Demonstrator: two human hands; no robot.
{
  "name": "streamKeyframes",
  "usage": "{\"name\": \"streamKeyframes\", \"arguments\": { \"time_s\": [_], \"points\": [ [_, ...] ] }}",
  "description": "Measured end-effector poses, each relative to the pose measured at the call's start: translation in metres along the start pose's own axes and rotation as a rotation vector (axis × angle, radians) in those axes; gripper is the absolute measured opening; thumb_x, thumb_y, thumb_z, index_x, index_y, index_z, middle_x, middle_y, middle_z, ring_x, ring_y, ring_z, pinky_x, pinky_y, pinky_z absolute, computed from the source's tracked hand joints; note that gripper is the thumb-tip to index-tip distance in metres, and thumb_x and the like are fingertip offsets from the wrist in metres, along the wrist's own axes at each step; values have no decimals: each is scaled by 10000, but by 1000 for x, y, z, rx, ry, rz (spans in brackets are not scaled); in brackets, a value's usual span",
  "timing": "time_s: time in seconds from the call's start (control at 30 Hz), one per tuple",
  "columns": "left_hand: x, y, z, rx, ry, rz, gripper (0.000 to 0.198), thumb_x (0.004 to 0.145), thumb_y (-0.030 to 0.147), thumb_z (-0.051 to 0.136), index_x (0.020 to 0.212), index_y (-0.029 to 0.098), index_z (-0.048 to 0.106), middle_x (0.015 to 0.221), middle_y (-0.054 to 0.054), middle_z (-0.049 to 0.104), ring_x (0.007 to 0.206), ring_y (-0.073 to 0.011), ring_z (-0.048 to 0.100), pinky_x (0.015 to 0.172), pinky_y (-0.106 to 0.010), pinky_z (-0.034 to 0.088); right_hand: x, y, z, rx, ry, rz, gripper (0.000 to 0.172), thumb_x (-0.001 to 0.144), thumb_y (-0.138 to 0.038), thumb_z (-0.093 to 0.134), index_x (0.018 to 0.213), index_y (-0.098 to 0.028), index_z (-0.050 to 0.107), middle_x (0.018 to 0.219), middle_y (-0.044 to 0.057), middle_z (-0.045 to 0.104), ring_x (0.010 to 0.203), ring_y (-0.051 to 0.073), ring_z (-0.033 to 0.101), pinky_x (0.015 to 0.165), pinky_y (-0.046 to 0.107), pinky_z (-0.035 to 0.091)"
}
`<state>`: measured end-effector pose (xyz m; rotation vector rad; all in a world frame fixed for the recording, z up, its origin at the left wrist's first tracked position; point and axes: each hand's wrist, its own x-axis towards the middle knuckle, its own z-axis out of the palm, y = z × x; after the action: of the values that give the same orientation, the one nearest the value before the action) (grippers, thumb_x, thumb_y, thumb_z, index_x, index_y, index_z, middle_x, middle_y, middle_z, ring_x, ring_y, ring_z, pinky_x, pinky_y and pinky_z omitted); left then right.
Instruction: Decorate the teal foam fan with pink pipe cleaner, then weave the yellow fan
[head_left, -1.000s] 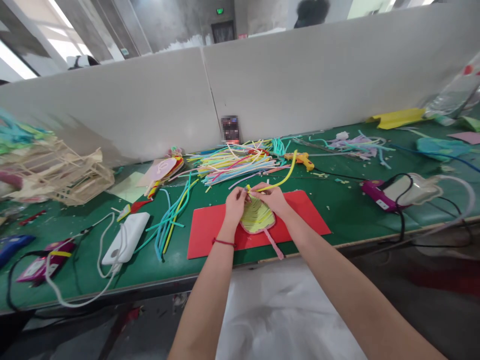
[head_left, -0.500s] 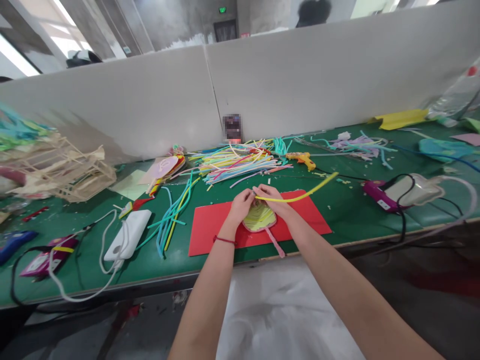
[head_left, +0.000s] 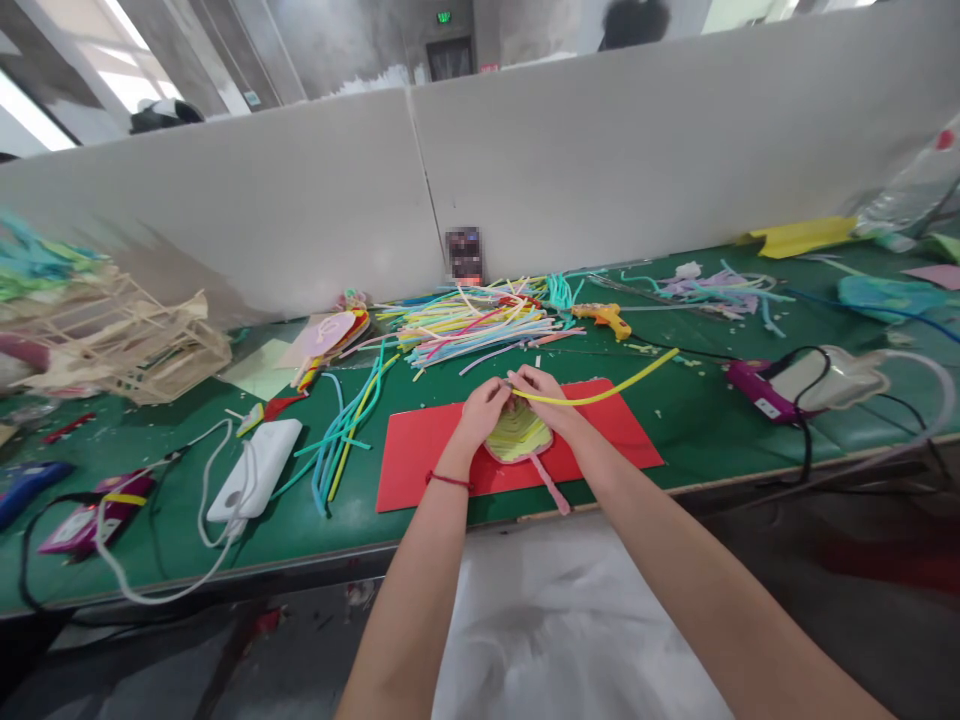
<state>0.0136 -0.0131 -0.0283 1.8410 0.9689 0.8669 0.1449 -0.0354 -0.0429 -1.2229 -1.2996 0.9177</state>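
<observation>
A yellow pipe cleaner [head_left: 622,387] runs from between my fingertips out to the right, its free end curving upward. My right hand [head_left: 541,392] is closed in a pinch on it near its inner end. Close beside, my left hand [head_left: 486,410] is also closed, fingertips meeting the right ones at that end. Under both hands lies a small fan-shaped craft piece [head_left: 517,437] with yellow-green rows, a pink outline and a pink fuzzy stem [head_left: 551,485] pointing toward me. Fingers cover its upper part. Beneath it is a red sheet [head_left: 420,460] on the green tabletop.
Behind my hands lies a pile of coloured pipe cleaners [head_left: 465,325], with an orange glue gun [head_left: 604,318] to its right. Loose teal and yellow pipe cleaners [head_left: 349,420] and a white power bank [head_left: 255,470] lie left. A magenta device [head_left: 765,388] with cables sits right.
Both hands stay nearly in place at the top of the craft piece. The yellow pipe cleaner's free end has shifted very slightly.
</observation>
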Motion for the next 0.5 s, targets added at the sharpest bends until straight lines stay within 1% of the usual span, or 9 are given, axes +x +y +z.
{"name": "streamKeyframes", "arguments": {
  "time_s": [0.2, 0.4, 0.5],
  "points": [
    [-2, 0, 0, 84, 28, 55, 245, 853, 199, 448, 610, 183, 479, 618, 23, 555, 614, -124, 518, 620, -226, 384, 3, -1, -1, -41, 39, -37, 421, 739, -588, 530, 575, -214, 430, 540, -53, 405, 537, 113, 368, 517, 260, 299],
    [-3, -2, 2, 176, 56, 122, 223, 867, 220, 464, 651, 186, 506, 630, 20, 562, 611, -127, 525, 608, -225, 392, 4, 1, -2, -50, 52, -50, 415, 736, -575, 533, 562, -209, 445, 548, -48, 414, 556, 116, 377, 534, 257, 324],
    [-3, -5, 3, 219, 78, 154, 209, 892, 234, 441, 711, 187, 535, 666, 9, 586, 627, -131, 545, 610, -227, 413, 5, 3, -2, -46, 68, -41, 426, 733, -587, 531, 555, -210, 445, 537, -45, 415, 543, 115, 381, 522, 255, 328]
  ]
}}
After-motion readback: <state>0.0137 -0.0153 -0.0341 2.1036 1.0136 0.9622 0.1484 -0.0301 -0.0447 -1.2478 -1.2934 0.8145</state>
